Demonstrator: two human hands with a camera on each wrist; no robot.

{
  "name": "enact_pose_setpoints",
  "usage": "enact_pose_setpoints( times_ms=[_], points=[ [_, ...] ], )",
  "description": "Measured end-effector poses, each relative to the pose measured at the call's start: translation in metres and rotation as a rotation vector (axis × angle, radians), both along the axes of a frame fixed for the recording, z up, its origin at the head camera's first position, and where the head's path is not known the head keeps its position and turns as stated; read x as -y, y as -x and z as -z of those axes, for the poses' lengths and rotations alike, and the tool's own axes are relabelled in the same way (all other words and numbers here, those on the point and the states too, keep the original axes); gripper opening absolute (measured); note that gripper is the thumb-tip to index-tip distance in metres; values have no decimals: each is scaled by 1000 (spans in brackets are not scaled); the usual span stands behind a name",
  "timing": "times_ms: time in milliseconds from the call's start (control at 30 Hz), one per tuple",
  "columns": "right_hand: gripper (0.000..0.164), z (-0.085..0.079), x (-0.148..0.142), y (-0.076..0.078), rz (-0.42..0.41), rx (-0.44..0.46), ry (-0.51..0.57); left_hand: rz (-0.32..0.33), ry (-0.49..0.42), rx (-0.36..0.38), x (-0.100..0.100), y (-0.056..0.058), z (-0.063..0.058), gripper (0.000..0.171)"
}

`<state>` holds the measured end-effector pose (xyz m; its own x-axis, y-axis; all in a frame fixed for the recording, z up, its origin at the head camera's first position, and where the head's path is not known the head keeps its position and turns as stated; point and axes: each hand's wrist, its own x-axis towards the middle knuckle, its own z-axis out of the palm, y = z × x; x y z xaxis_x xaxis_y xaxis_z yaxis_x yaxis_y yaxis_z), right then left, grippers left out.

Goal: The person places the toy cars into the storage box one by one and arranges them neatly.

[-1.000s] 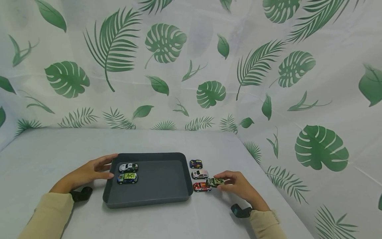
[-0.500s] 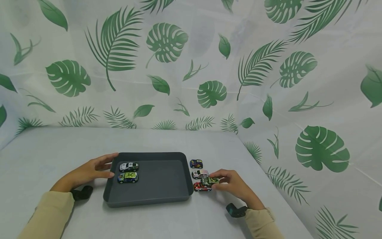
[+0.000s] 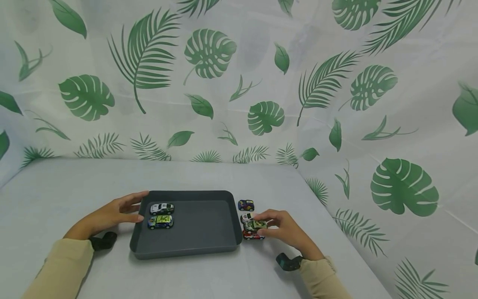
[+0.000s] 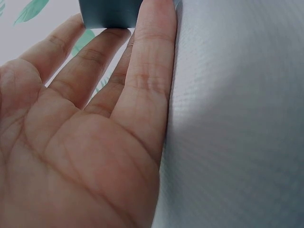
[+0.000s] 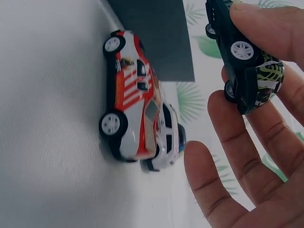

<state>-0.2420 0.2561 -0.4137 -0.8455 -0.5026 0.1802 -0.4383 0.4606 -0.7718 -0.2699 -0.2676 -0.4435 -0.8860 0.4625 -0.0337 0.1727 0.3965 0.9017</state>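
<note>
My right hand (image 3: 285,230) pinches a green camouflage toy car (image 3: 254,225) between thumb and fingers. In the right wrist view that toy car (image 5: 242,64) is held raised, its wheels turned toward the camera. Below it in the head view is a red-and-white toy car (image 3: 252,236), and behind it a white toy car (image 3: 246,217), both partly covered. My left hand (image 3: 112,216) rests at the left side of the dark grey tray (image 3: 203,224), thumb at the rim. In the left wrist view its fairly straight fingers touch the tray's outer wall (image 4: 111,14).
Inside the tray, at its left, stand a white-and-black toy car (image 3: 162,208) and a yellow-green and blue toy car (image 3: 160,222). A purple toy car (image 3: 246,204) stands right of the tray's back corner. A leaf-patterned cloth (image 3: 224,124) hangs behind the table.
My right hand has carried the camouflage toy car left, from the right of the red toy car to over it, nearer the tray. The left hand and tray have stayed put.
</note>
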Motion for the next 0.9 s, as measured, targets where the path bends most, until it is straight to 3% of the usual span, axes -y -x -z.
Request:
enact_pose_setpoints(
  times_ms=[500,900],
  points=[
    [33,-1,23,5,-65,-23,21,-4,3,10,-1,0,-1,94],
    [33,-3,45,8,-61,-18,8,-10,4,21,1,2,1,94]
  ],
)
